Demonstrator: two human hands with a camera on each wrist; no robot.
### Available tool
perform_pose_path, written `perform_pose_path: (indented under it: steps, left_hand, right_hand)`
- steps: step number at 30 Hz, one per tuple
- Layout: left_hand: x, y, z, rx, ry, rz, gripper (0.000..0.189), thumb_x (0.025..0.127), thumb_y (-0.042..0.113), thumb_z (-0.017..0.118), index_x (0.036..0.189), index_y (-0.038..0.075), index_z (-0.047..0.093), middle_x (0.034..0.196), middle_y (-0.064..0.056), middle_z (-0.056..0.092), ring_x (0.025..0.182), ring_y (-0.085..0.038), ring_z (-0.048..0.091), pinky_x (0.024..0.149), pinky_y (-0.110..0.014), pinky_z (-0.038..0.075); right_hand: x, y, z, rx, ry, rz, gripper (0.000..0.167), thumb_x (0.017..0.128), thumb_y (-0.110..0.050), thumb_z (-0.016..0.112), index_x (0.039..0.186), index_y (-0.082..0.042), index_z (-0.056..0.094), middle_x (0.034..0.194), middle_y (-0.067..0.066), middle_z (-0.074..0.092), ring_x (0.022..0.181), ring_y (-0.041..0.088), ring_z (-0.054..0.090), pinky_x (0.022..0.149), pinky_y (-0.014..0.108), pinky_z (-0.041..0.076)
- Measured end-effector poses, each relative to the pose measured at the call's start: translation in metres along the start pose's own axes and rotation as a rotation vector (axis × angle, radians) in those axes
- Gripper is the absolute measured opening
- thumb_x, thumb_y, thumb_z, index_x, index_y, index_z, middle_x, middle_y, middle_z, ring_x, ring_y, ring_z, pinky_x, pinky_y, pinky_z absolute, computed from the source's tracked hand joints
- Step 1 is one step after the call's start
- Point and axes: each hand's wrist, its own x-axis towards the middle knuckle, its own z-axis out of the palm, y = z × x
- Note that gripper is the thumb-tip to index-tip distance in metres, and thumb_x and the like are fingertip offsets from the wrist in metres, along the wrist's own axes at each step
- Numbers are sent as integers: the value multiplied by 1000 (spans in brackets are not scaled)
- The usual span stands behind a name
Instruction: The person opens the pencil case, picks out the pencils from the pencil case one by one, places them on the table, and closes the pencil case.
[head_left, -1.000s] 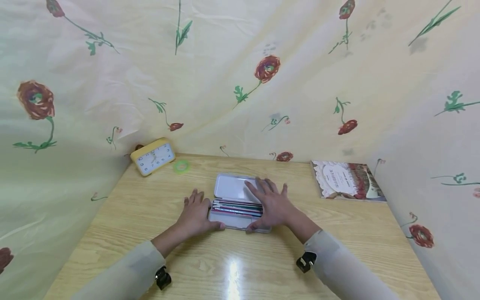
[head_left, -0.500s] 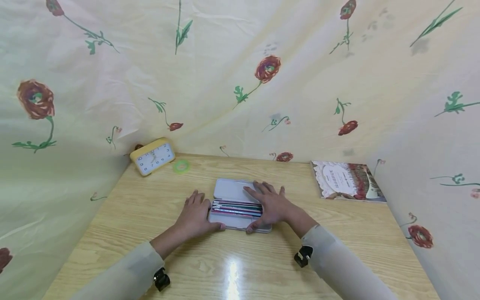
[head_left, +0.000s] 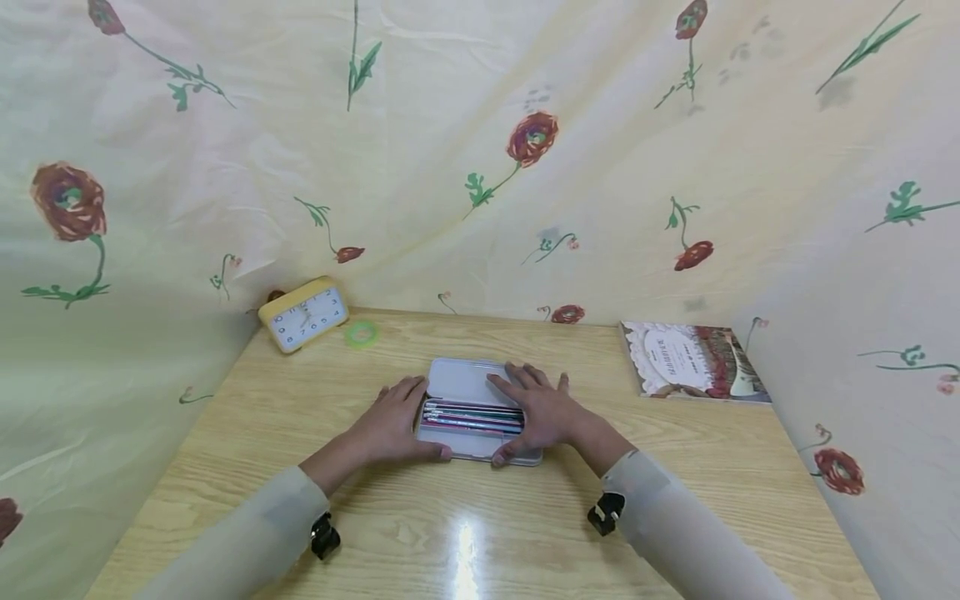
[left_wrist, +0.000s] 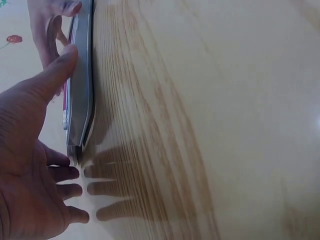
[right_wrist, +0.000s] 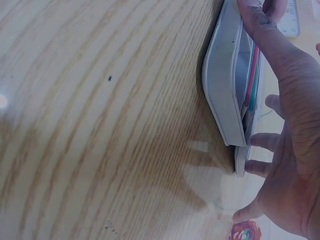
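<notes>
A pale, flat pencil case (head_left: 472,445) lies unfolded on the wooden table, its lid (head_left: 463,379) tipped back on the far side. Several pencils (head_left: 471,415) lie side by side in its back compartment. At the case's left end is my left hand (head_left: 388,425), thumb along the front wall and fingers extended past the back corner. My right hand (head_left: 549,412) spreads over the right end, thumb at the front edge and fingers reaching across the lid. It hides the pencils' right ends. The left wrist view shows the left thumb (left_wrist: 62,62) against the case's side wall.
Back left on the table (head_left: 480,533), a yellow clock (head_left: 306,315) stands beside a green tape roll (head_left: 362,334). A booklet with a printed cover (head_left: 690,360) lies at the back right. Flowered cloth (head_left: 420,167) hangs behind and at the sides.
The lid's far edge has shifted slightly toward me, with the right fingers along with it. My left fingers have drawn together and moved right, to the case's back left corner.
</notes>
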Motion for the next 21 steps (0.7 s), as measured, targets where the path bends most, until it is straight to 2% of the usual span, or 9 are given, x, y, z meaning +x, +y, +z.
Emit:
perform_pose_path:
  steps: [3, 11, 21]
  left_hand:
    - [2, -1, -1, -3, -25, 7, 140, 81, 80, 84, 175, -3, 20, 182, -26, 25, 171, -45, 20, 139, -66, 19]
    - [7, -4, 2, -18, -40, 17, 144, 80, 82, 83, 176, -2, 15, 185, -24, 16, 173, -42, 16, 141, -60, 18]
    - [11, -7, 4, 1, -41, 24, 144, 80, 83, 82, 176, -1, 15, 185, -22, 15, 173, -41, 15, 141, -61, 15]
  right_hand:
    - [-1, -1, -1, 0, -3, -2, 136, 67, -87, 88, 177, -34, 27, 186, 15, 20, 170, 53, 16, 116, 100, 10]
    - [-1, -2, -1, 6, -4, -1, 134, 69, -85, 88, 177, -32, 29, 186, 16, 19, 170, 53, 16, 116, 99, 9]
    - [0, 0, 0, 18, -29, 5, 131, 72, -83, 88, 177, -32, 28, 187, 15, 16, 171, 52, 11, 117, 99, 8]
